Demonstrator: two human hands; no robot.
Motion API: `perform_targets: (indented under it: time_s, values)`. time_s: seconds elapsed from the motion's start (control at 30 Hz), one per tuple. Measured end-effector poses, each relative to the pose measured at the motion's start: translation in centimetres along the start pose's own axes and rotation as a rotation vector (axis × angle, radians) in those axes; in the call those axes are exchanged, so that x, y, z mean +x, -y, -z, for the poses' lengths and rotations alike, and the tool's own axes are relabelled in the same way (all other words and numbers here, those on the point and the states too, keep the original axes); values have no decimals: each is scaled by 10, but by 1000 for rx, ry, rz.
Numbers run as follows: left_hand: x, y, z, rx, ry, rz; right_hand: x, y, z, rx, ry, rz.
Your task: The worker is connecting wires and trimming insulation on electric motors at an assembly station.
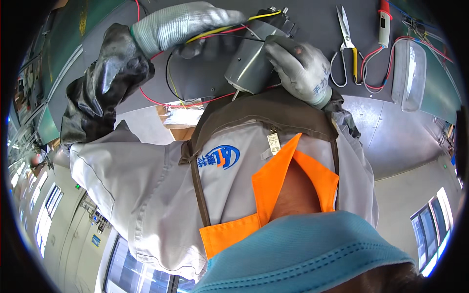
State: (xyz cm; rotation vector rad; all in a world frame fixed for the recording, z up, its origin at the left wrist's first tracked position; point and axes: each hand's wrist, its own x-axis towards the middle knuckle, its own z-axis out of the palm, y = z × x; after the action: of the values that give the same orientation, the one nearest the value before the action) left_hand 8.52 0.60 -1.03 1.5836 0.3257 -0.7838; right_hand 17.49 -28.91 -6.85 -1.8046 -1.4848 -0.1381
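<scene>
Cylinder [248, 64] touches right grip [300, 68], just left of it.

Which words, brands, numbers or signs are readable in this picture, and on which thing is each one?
Wording left unquoted; places only:
Grey jacket: blue-and-orange logo with characters, legible.
Right gloved hand: dark characters near the wrist, partly legible.
Metal tag: markings too small to read.
Red-and-white tool: any markings too small to read.

Dk grey bench top [317, 22]: grey metal cyl. [248, 63] ctr., contact w/ top unclear; to rt., scissors [346, 36], red/wht handheld tool [385, 30] far side, clear tray [410, 101] rightmost.
</scene>
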Motion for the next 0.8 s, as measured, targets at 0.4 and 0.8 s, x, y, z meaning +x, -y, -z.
perform_targets:
  time_s: [0.4, 0.8]
  values:
    - [53, 28, -67, -239, -469, -560, 29, 3, 6, 586, -141, -641]
    - [79, 14, -93, -248, -606, -414, 43, -30, 24, 1244, -65, -1065]
